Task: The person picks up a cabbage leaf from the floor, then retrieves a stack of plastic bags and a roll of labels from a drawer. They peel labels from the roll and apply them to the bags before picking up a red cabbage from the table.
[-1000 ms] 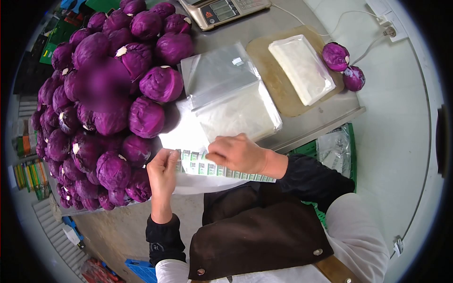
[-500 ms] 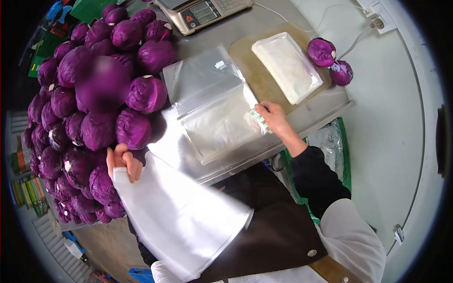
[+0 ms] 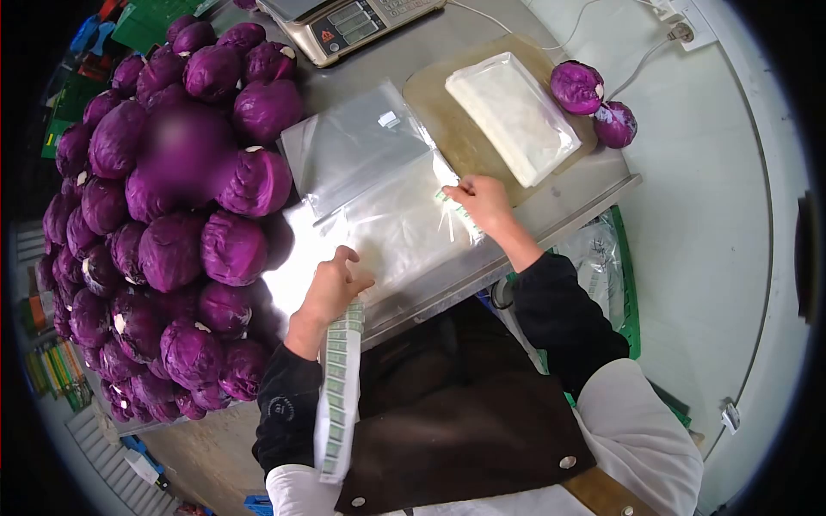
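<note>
My left hand (image 3: 331,288) is over the near left end of the clear plastic bags (image 3: 387,249), thumb and forefinger partly apart. A long white sheet with rows of green labels (image 3: 338,400) hangs from it, curving down in front of the apron. My right hand (image 3: 483,205) pinches a green-and-white label strip (image 3: 469,225) at the right edge of the bags. Its fingertips hide part of that strip. The bags lie flat and overlapping on the steel table (image 3: 559,206), with a small white label (image 3: 389,119) on the far one.
Purple cabbages (image 3: 172,249) are piled high on the left. A scale (image 3: 353,26) stands at the back. On a brown board (image 3: 430,95) lies a stack of clear bags (image 3: 516,120), with two cabbages (image 3: 576,88) beside it. A green crate (image 3: 626,284) sits below the table edge.
My left hand has moved right from beside the cabbages to the bags, and the white sheet has swung to show its labels. My right hand stays at the bag edge.
</note>
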A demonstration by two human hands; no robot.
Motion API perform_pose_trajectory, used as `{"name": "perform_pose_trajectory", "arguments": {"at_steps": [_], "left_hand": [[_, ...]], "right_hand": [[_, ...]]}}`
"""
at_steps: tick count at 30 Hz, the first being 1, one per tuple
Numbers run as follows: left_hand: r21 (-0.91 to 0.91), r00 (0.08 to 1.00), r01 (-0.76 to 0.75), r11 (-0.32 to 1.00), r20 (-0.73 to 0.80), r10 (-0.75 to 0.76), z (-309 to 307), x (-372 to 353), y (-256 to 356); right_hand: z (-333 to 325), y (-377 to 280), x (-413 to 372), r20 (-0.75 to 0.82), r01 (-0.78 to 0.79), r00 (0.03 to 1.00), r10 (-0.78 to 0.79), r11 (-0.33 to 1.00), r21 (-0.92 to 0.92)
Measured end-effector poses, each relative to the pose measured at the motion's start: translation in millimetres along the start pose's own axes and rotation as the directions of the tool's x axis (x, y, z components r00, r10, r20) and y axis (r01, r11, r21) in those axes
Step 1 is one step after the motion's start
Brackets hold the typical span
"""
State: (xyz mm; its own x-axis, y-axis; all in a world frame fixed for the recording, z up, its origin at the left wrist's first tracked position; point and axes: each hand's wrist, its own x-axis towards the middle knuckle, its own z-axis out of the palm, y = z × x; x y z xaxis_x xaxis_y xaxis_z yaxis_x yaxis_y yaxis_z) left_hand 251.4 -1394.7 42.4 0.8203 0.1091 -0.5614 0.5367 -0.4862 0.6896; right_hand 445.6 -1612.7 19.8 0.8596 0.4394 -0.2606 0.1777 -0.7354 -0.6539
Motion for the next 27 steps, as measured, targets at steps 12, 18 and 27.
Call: {"name": "perform_pose_trajectory", "arguments": {"at_steps": [12,18,27], "left_hand": [[0.143,0.985,-0.095,0.985,-0.13,0.114,1,31,-33],[-0.605,0.96,-0.262,0.752,-0.243,0.138,-50,29,-36],[0.251,0.974,-0.135,0.959,-0.142,0.174,-2,17,-20]], "right_hand": [[-22,6,-7,0.165,-0.297,0.954,0.249,0.732,0.613],[-40,34,-6,0.276,-0.278,0.957,0.094,0.012,0.96],[13,-14,12,0.151,0.025,0.988,0.028,0.94,-0.34]]}}
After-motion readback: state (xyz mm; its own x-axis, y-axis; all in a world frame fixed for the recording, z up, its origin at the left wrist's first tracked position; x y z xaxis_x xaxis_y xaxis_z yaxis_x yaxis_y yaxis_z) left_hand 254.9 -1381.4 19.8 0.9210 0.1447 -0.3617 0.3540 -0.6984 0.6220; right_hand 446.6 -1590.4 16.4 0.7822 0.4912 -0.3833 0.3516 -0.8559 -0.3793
